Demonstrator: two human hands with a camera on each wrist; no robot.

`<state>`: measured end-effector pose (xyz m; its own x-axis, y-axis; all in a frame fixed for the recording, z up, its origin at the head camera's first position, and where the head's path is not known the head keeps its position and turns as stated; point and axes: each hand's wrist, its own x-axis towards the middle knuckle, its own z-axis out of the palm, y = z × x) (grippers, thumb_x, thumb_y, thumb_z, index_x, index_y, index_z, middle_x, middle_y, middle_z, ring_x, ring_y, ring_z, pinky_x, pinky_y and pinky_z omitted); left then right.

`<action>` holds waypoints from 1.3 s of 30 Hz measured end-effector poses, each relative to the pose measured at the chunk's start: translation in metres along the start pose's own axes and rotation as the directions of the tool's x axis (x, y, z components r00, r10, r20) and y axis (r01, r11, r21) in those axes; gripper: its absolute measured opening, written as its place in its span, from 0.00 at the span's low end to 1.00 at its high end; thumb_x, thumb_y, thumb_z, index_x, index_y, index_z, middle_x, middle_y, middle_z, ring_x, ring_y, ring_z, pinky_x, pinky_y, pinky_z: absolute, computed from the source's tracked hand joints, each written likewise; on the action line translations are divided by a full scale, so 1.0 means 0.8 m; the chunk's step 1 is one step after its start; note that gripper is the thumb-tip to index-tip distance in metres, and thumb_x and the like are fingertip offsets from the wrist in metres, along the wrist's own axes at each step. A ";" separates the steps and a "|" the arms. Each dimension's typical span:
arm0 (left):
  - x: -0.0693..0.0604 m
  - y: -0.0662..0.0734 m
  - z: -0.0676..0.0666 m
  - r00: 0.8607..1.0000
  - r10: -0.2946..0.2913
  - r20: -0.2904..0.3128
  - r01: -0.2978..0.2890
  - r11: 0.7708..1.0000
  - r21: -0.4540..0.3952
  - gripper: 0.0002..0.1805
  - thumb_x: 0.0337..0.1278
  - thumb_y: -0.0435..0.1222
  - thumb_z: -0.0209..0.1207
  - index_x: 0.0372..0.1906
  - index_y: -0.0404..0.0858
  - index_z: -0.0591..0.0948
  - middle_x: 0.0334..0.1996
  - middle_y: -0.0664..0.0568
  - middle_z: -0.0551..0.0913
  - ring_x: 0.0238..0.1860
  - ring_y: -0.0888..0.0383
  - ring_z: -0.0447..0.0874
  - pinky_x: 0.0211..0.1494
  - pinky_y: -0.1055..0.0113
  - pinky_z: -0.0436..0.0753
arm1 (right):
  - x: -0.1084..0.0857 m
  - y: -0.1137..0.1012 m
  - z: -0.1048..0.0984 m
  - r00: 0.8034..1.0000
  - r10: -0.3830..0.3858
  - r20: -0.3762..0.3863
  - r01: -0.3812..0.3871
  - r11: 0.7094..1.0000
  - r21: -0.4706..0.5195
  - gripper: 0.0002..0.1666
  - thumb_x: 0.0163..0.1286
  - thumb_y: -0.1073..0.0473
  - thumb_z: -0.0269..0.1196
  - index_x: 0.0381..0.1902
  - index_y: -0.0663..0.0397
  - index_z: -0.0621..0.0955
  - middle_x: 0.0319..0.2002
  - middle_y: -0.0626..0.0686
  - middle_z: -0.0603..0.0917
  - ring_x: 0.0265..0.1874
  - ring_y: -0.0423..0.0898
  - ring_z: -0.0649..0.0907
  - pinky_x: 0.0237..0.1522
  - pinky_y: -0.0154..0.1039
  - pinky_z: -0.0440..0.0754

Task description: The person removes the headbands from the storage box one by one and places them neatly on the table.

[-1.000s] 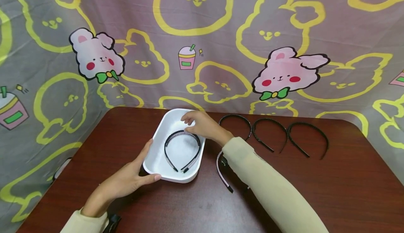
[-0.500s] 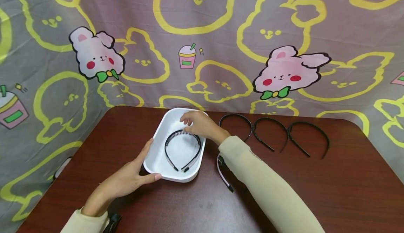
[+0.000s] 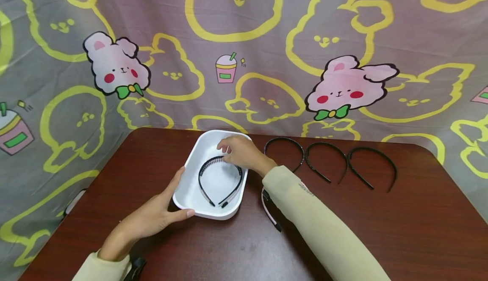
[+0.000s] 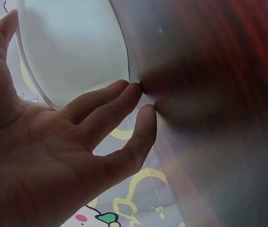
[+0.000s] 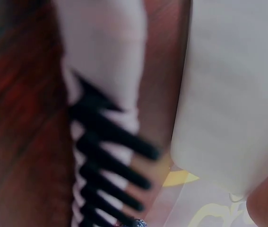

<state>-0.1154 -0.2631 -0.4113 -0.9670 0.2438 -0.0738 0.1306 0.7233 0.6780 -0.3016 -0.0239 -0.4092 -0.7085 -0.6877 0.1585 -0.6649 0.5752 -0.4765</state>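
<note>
Left hand: fingers spread, not curled tight. Thumb on the near rim of the bin, fingers along the bin's outer left side. In the left wrist view its lower fingertips reach down to the table.

Right hand: comes in over the bin's right rim, fingers bent, thumb tip at the top of the arch of the inner band. Contact or pinch there is hidden by the hand itself, so can't tell if it's gripping.

Inner band lies in the bin, under and just nearer the person than the right hand, arch away, tips toward the person. Black comb teeth, pinkish inside. Could be more than one stacked; can't tell.

Pink band: on the table, below the right wrist, between bin and right sleeve, which covers part of it. The right wrist view has a toothed pink band close up, blurred.

Three black bands in a row to the right of the right hand: near one, partly behind the sleeve, then middle one, then far one. Neighbours touching or almost.

Patterned cloth hangs beyond both hands.
</note>
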 end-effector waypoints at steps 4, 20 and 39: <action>0.000 0.000 0.000 1.000 0.012 -0.004 -0.012 1.000 0.003 0.63 0.62 0.56 0.70 0.87 0.52 0.39 0.81 0.36 0.60 0.69 0.41 0.75 0.67 0.41 0.73 | -0.001 -0.001 -0.001 1.000 0.001 0.002 -0.001 1.000 -0.024 0.20 0.64 0.63 0.73 0.55 0.53 0.87 0.43 0.52 0.91 0.46 0.48 0.88 0.51 0.41 0.82; 0.000 0.000 0.000 1.000 0.015 0.007 -0.015 1.000 -0.009 0.63 0.62 0.53 0.71 0.87 0.48 0.38 0.82 0.34 0.57 0.70 0.39 0.75 0.68 0.38 0.72 | -0.001 -0.005 -0.005 0.998 -0.017 0.055 0.024 0.992 -0.123 0.21 0.64 0.63 0.73 0.56 0.54 0.87 0.45 0.52 0.91 0.47 0.50 0.88 0.55 0.42 0.81; -0.001 0.004 -0.001 1.000 -0.009 0.022 0.009 1.000 -0.022 0.64 0.62 0.53 0.71 0.87 0.48 0.37 0.82 0.33 0.56 0.71 0.37 0.74 0.69 0.37 0.71 | -0.001 -0.007 -0.005 0.994 -0.014 0.105 0.033 0.983 -0.183 0.22 0.61 0.73 0.66 0.53 0.52 0.88 0.43 0.50 0.90 0.46 0.49 0.87 0.55 0.42 0.80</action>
<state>-0.1148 -0.2619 -0.4086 -0.9632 0.2512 -0.0955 0.1167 0.7110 0.6935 -0.2982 -0.0250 -0.4033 -0.6705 -0.7382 0.0738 -0.7200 0.6236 -0.3044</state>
